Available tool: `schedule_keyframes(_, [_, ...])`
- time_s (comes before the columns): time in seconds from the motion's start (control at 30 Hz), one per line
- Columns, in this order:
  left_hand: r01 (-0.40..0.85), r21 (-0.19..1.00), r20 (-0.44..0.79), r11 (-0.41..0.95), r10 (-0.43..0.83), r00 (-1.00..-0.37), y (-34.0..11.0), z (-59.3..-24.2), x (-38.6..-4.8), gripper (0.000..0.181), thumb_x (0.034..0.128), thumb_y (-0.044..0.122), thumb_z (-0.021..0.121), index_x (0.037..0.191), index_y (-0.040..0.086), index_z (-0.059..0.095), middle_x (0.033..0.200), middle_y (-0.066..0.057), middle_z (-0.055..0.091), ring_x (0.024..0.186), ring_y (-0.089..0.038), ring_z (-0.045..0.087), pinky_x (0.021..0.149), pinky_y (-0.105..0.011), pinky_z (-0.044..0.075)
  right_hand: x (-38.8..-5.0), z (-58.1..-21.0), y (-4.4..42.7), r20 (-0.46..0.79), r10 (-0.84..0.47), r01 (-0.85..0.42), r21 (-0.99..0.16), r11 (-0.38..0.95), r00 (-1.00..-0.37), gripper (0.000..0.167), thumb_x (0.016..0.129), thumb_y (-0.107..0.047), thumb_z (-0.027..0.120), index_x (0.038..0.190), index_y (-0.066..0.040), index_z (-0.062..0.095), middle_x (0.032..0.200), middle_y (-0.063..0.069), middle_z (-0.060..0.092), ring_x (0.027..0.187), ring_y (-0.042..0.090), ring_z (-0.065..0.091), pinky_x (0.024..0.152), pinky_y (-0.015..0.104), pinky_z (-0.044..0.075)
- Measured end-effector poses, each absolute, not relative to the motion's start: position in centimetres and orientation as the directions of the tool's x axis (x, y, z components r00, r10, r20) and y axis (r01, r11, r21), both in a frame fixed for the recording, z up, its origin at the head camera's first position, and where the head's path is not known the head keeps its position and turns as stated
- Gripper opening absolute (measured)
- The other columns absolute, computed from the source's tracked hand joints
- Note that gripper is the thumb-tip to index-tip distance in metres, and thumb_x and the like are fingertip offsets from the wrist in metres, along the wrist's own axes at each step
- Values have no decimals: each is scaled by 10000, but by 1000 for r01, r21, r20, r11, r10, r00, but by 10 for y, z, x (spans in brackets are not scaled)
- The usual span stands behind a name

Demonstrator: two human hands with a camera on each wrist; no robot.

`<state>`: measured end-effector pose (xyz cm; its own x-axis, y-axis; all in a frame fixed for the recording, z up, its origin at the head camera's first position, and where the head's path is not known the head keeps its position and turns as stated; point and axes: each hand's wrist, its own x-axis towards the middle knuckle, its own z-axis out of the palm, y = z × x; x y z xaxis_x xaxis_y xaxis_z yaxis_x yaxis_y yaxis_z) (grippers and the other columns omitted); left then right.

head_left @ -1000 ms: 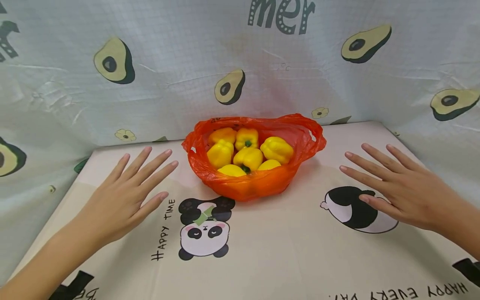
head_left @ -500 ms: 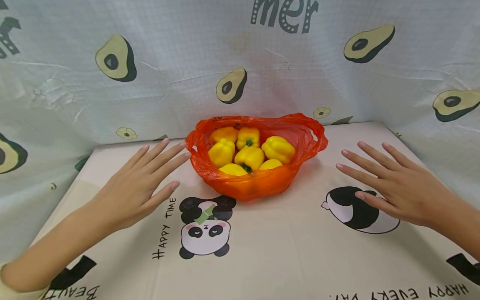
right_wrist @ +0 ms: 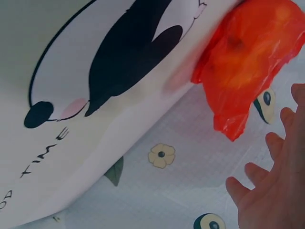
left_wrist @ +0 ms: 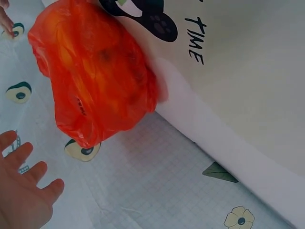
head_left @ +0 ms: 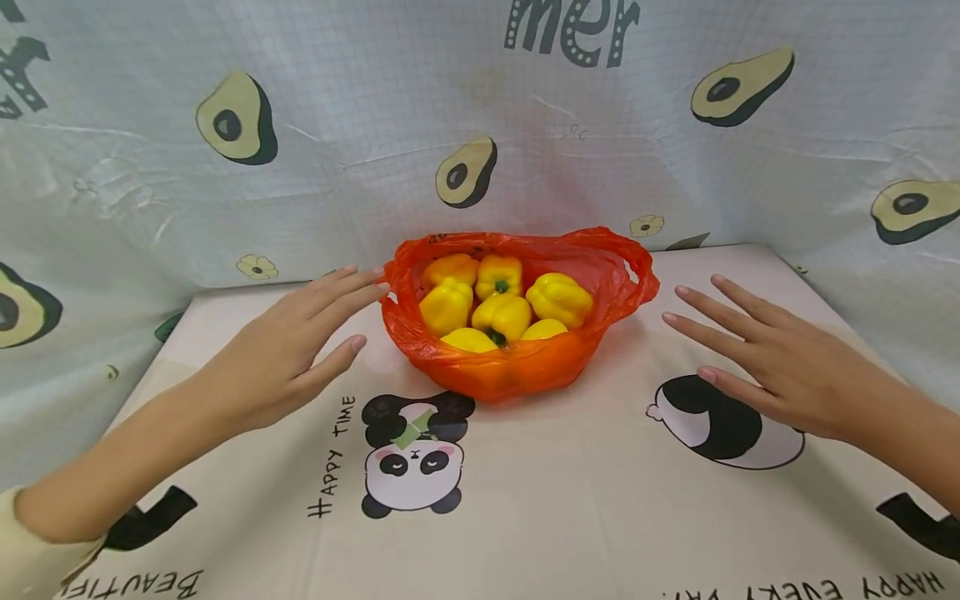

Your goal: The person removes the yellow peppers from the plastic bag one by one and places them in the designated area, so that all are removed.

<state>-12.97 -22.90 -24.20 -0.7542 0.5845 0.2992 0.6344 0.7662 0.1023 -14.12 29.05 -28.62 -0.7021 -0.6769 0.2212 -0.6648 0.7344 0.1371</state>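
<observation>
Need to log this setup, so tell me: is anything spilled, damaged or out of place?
Nothing looks spilled or damaged: the yellow peppers in view sit inside the open red bag on the table. The one mild oddity is the panda print, which appears upside down from the head camera.

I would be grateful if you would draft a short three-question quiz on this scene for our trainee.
1. True or false: the translucent orange-red thin plastic bag is tied shut.
2. Which does the bag hold: (a) long green cucumbers, (b) blocky yellow bell peppers, (c) round red tomatoes?
3. In the head view, which appears nearer the bag, the bare left hand or the bare right hand?

Key:
1. False; its top gapes open.
2. (b).
3. The left hand, its fingertips by the bag's edge.
</observation>
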Motion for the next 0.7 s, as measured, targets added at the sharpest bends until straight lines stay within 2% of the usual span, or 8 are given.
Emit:
schedule_keyframes(0.13, [641,149,318,753,577,-752,-225,-235,-134,552,1011,199,586,1543,197,436,1606,21,387,1487,-260,335,1165,-559,337,-142,-282,282,145,-588,-597,-19,802,-795,730,1001,-412,608,1618,-393,218,1701,-60,141,1571,287,57,1248,511,147])
schedule_keyframes(0.23, [656,172,332,735,584,-741,-223,-231,-135,539,1008,166,584,1529,198,453,1595,21,399,1460,-251,376,1145,-554,367,-146,-278,278,98,-551,-559,-111,822,-829,716,1011,-415,591,1614,-416,205,1702,-59,136,1570,283,54,1182,649,224])
schedule_keyframes(0.37, [675,193,333,712,600,-727,-219,-227,-139,535,1004,145,587,1520,206,461,1579,2,419,1431,-255,409,1129,-553,387,-153,-277,274,78,-542,-545,-216,810,-837,715,1010,-387,604,1611,-420,218,1702,-48,135,1564,285,80,1171,671,222])
schedule_keyframes(0.6, [690,215,305,691,624,-720,-210,-216,-152,523,1002,137,597,1506,177,467,1552,-46,450,1414,-270,420,1130,-554,386,-172,-278,268,108,-519,-522,-336,784,-848,729,1003,-343,630,1612,-399,233,1700,-45,145,1522,339,226,1057,747,329])
schedule_keyframes(0.7, [698,215,306,683,632,-712,-205,-211,-159,492,1012,147,573,1494,181,479,1537,-36,469,1408,-267,428,1132,-547,387,-183,-280,266,124,-499,-501,-417,758,-858,736,1014,-304,624,1621,-377,213,1702,-33,145,1494,370,295,1038,709,385])
